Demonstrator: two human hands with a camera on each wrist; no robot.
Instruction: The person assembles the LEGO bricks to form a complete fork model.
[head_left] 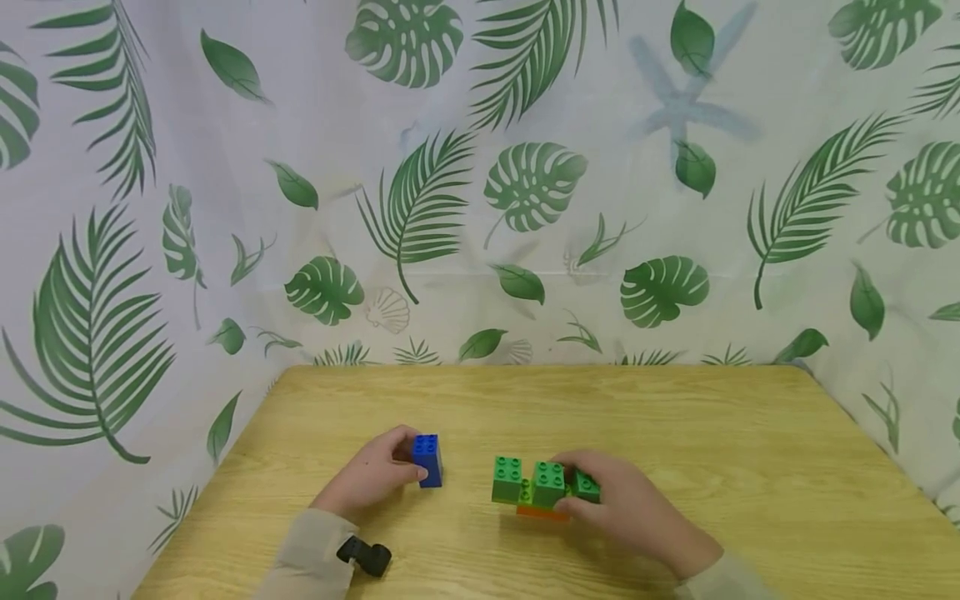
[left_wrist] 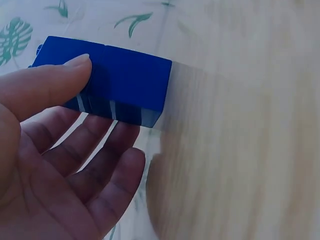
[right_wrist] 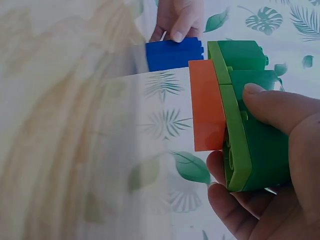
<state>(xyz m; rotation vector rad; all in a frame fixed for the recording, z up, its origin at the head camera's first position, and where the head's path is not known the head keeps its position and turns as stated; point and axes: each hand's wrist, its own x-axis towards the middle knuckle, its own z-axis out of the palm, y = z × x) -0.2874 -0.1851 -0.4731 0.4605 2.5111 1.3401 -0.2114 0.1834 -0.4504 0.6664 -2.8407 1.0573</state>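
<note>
On the left of the head view, my left hand (head_left: 378, 471) grips an upright stack of blue toy bricks (head_left: 427, 461). The left wrist view shows the thumb on one face of the blue stack (left_wrist: 130, 75) and fingers behind it, its lower end at or just above the table. To the right, my right hand (head_left: 626, 500) grips a joined brick build (head_left: 549, 483). Dark green bricks (right_wrist: 242, 55) sit on light green ones (right_wrist: 235, 135), with an orange brick (right_wrist: 206, 107) underneath. This build is held above the table; the palm hides part of it.
Both hands are over a wood-grain table (head_left: 525, 408). A white curtain (head_left: 450, 250) printed with green leaves hangs behind it and along the sides. A black strap piece (head_left: 365, 556) sits by the left sleeve.
</note>
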